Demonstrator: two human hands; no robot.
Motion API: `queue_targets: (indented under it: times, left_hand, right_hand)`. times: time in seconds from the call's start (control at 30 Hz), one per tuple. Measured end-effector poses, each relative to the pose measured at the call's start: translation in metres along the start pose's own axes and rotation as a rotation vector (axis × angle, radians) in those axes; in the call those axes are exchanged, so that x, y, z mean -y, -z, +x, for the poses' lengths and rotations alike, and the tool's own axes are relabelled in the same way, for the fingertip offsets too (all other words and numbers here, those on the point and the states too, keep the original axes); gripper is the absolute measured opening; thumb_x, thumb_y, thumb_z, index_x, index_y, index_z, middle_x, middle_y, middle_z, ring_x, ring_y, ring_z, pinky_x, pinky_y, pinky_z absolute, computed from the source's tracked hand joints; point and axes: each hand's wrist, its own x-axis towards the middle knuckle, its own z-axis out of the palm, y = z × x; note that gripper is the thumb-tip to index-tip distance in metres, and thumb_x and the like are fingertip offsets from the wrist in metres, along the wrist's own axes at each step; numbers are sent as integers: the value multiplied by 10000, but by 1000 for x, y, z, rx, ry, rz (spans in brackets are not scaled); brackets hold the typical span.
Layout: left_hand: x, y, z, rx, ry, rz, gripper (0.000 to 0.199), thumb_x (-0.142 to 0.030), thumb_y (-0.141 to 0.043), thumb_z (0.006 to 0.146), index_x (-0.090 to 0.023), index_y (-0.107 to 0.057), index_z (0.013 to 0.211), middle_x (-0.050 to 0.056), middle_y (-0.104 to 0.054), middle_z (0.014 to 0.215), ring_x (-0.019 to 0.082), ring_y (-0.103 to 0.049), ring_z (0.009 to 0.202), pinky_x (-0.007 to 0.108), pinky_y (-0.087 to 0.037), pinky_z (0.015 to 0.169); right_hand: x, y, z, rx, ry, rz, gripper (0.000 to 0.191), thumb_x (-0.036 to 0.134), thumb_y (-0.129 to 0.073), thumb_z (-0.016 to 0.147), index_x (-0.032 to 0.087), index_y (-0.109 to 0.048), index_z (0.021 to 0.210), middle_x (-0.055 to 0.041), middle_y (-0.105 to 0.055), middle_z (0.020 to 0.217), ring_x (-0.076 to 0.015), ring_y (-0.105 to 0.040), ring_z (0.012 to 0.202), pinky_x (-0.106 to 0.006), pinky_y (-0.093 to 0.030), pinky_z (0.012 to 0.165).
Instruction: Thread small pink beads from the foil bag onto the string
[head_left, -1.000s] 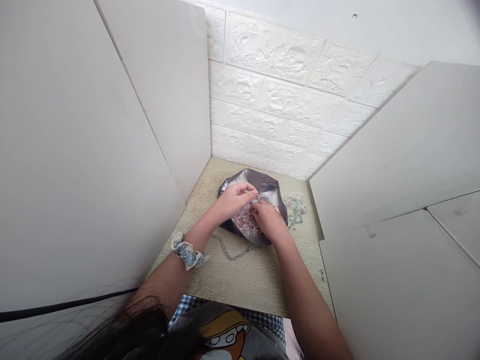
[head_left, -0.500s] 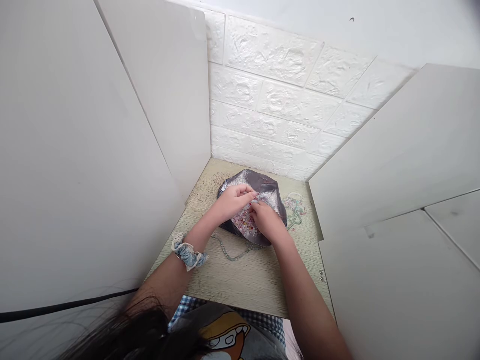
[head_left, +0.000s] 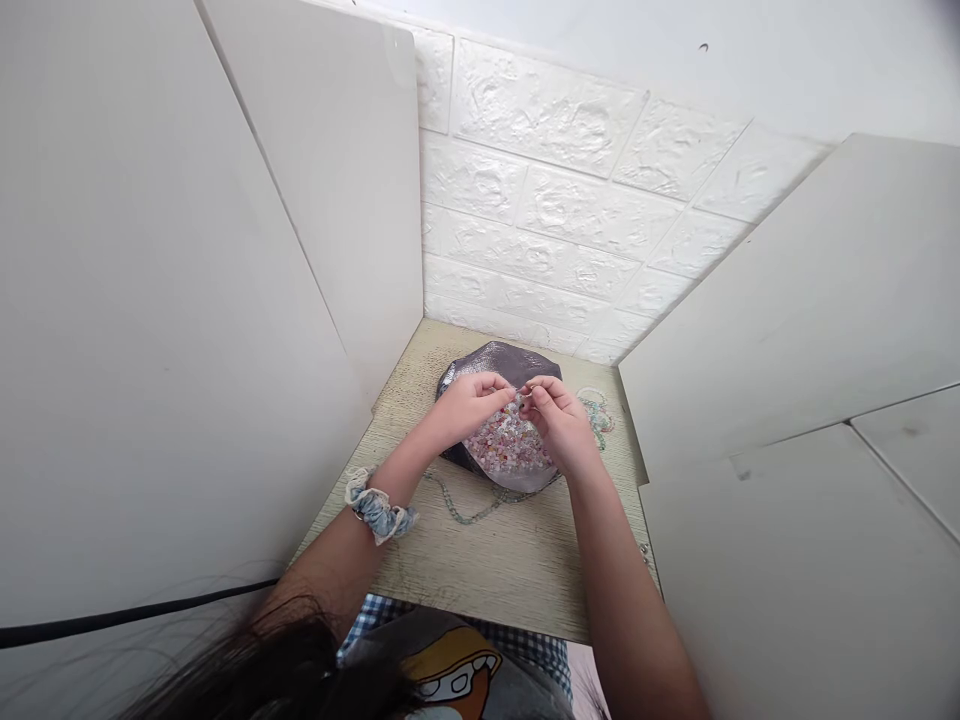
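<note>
A dark bag (head_left: 517,362) with a silvery lining lies open on the small wooden table, holding many pink, white and red beads (head_left: 510,443). Over its left part my left hand (head_left: 472,402) is closed in a pinch, and what its fingertips hold is too small to make out. My right hand (head_left: 559,420) is raised above the beads, thumb and finger pinched on something tiny close to the left fingertips. A strand of greenish beads (head_left: 465,517) runs out in front of the bag.
More bead strands (head_left: 598,415) lie to the right of the bag. The wooden table (head_left: 480,570) is bounded by pale panels on the left (head_left: 330,180) and right (head_left: 750,330), with a white brick-patterned wall (head_left: 555,210) behind. Small bits lie near its right edge.
My right hand has come up out of the beads and moved slightly right, its fingertips now beside the left ones. My left hand has barely moved.
</note>
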Motion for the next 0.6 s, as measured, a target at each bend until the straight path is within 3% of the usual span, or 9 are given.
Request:
queue_targets:
  times: [0.17, 0.6]
  left_hand:
    - [-2, 0, -1, 9, -2, -16, 261, -362, -511, 698, -114, -582, 731, 21, -576, 668, 97, -478, 592, 214, -349, 549]
    - [0, 0, -1, 9, -12, -35, 258, -356, -518, 691, -113, -598, 728, 32, -596, 694, 115, -515, 644, 229, -379, 592]
  right_hand:
    - [2, -3, -3, 23, -52, 194, 180, 322, -611, 650, 205, -553, 774, 13, -561, 749, -81, -532, 655, -239, -474, 658]
    - [2, -5, -4, 45, -105, 276, 154, 306, -628, 651, 200, -597, 758, 27, -615, 708, -64, -577, 653, -193, -497, 672]
